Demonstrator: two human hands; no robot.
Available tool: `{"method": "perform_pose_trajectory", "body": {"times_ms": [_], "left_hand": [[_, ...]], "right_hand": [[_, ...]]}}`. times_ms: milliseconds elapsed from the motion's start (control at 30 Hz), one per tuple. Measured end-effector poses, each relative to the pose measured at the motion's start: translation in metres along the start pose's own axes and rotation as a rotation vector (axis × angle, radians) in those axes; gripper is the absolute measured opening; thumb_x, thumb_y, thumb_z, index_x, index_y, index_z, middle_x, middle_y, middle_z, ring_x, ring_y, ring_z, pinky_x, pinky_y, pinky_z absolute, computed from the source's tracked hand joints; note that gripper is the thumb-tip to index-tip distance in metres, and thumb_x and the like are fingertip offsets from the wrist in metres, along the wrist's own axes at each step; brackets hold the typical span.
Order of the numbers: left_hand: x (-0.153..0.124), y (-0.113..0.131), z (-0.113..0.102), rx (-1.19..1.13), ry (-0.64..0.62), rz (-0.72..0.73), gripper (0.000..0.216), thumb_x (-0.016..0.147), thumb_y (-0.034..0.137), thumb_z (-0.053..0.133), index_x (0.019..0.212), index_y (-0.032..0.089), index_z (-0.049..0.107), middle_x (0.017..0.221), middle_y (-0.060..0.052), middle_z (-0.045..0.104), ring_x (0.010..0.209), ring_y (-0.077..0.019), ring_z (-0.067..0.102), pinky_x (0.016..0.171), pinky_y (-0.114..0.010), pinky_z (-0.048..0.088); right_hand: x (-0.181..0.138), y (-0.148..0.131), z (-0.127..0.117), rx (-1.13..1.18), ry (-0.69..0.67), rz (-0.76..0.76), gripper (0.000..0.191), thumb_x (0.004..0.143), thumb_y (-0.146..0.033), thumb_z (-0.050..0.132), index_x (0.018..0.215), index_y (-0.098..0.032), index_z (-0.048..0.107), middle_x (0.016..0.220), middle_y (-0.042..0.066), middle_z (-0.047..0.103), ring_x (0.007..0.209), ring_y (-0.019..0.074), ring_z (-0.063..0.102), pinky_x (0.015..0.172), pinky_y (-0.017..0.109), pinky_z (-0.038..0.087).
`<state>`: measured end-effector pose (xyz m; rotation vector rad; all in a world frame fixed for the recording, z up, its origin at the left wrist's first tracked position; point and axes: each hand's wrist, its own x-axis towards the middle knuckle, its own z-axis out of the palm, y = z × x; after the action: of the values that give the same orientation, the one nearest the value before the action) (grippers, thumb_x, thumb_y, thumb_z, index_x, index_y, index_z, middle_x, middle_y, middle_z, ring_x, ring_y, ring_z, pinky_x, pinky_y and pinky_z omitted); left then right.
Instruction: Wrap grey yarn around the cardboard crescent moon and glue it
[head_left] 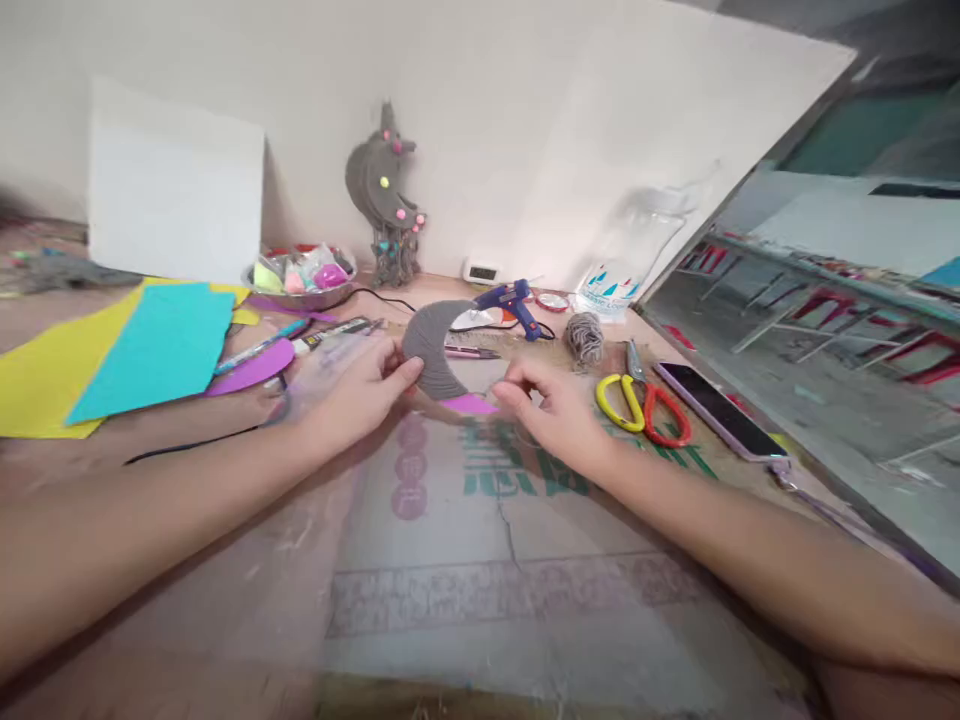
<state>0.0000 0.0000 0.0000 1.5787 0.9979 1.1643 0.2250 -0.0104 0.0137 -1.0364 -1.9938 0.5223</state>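
Observation:
My left hand [364,392] pinches the lower edge of a grey crescent-shaped piece [433,345] wound with grey yarn, holding it upright over the table. My right hand [553,402] is closed in a pinch at the crescent's purple tip [471,404], fingers pressed on it. Both hands rest above a printed cardboard sheet [480,540] that covers the table.
Scissors with yellow and red handles [643,405] and a phone [718,410] lie right of my hands. A blue glue gun [511,303], a ball of grey yarn [583,338], a bowl of pom-poms [301,278], cyan and yellow felt sheets [150,350] and a finished grey moon ornament [386,195] lie behind.

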Motion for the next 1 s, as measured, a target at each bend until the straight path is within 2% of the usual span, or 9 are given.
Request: {"method": "perform_pose_trajectory", "body": {"times_ms": [100, 200, 267, 367, 433, 600, 800, 1000], "left_hand": [[-0.002, 0.001, 0.002, 0.0, 0.003, -0.002, 0.013, 0.083, 0.035, 0.054, 0.085, 0.022, 0.054, 0.084, -0.001, 0.057, 0.075, -0.0177, 0.052, 0.068, -0.03, 0.043], [-0.003, 0.002, 0.002, -0.001, 0.001, -0.017, 0.014, 0.083, 0.035, 0.054, 0.087, 0.021, 0.054, 0.084, -0.001, 0.057, 0.075, -0.0177, 0.052, 0.067, -0.03, 0.043], [-0.003, 0.003, 0.002, -0.02, -0.018, -0.019, 0.015, 0.084, 0.034, 0.053, 0.089, 0.021, 0.054, 0.086, -0.001, 0.057, 0.075, -0.017, 0.051, 0.066, -0.029, 0.043], [-0.003, 0.004, 0.002, -0.044, -0.05, -0.013, 0.015, 0.085, 0.033, 0.052, 0.091, 0.02, 0.053, 0.089, -0.001, 0.056, 0.074, -0.0158, 0.05, 0.065, -0.027, 0.042], [-0.003, 0.005, 0.002, -0.036, -0.057, -0.014, 0.015, 0.085, 0.033, 0.052, 0.091, 0.019, 0.053, 0.088, -0.002, 0.056, 0.073, -0.015, 0.049, 0.064, -0.026, 0.042], [-0.004, 0.005, 0.003, -0.011, -0.055, -0.029, 0.017, 0.084, 0.035, 0.052, 0.092, 0.02, 0.054, 0.088, -0.002, 0.057, 0.072, -0.0156, 0.05, 0.063, -0.026, 0.042], [-0.003, 0.008, 0.003, 0.043, -0.053, -0.011, 0.015, 0.084, 0.034, 0.053, 0.087, 0.019, 0.055, 0.08, 0.0, 0.057, 0.069, -0.0153, 0.051, 0.063, -0.027, 0.043], [-0.003, 0.013, 0.003, 0.097, -0.088, 0.005, 0.014, 0.086, 0.031, 0.051, 0.086, 0.018, 0.057, 0.072, 0.001, 0.055, 0.066, -0.0143, 0.051, 0.061, -0.025, 0.041]], "right_hand": [[-0.001, 0.003, -0.001, 0.131, -0.07, 0.116, 0.017, 0.085, -0.036, 0.058, 0.09, -0.02, 0.055, 0.078, 0.0, 0.056, 0.058, 0.0092, 0.042, 0.053, 0.024, 0.034], [-0.001, 0.003, 0.0, 0.279, -0.215, 0.166, 0.027, 0.085, -0.033, 0.058, 0.109, -0.022, 0.052, 0.101, 0.004, 0.061, 0.062, 0.0089, 0.049, 0.054, 0.024, 0.038], [-0.001, 0.003, 0.002, 0.344, -0.266, 0.163, 0.028, 0.085, -0.029, 0.057, 0.112, -0.022, 0.051, 0.104, 0.005, 0.062, 0.07, 0.0101, 0.054, 0.057, 0.024, 0.041], [0.0, 0.004, 0.003, 0.328, -0.297, 0.175, 0.025, 0.085, -0.027, 0.056, 0.11, -0.021, 0.053, 0.08, -0.001, 0.059, 0.065, 0.0097, 0.052, 0.057, 0.023, 0.04], [0.0, 0.006, 0.003, 0.29, -0.286, 0.181, 0.022, 0.085, -0.027, 0.056, 0.105, -0.02, 0.055, 0.073, -0.003, 0.055, 0.06, 0.0087, 0.048, 0.057, 0.023, 0.04], [0.003, 0.01, 0.004, 0.192, -0.217, 0.167, 0.017, 0.081, -0.026, 0.061, 0.095, -0.018, 0.06, 0.09, 0.003, 0.063, 0.075, 0.0121, 0.056, 0.069, 0.027, 0.045], [0.004, 0.01, 0.003, 0.096, -0.189, 0.148, 0.009, 0.08, -0.027, 0.062, 0.078, -0.018, 0.062, 0.075, 0.0, 0.059, 0.068, 0.0115, 0.052, 0.063, 0.026, 0.043], [0.003, 0.008, 0.003, 0.11, -0.197, 0.197, 0.011, 0.081, -0.029, 0.061, 0.077, -0.018, 0.062, 0.073, 0.0, 0.059, 0.065, 0.0112, 0.052, 0.061, 0.025, 0.042]]}}
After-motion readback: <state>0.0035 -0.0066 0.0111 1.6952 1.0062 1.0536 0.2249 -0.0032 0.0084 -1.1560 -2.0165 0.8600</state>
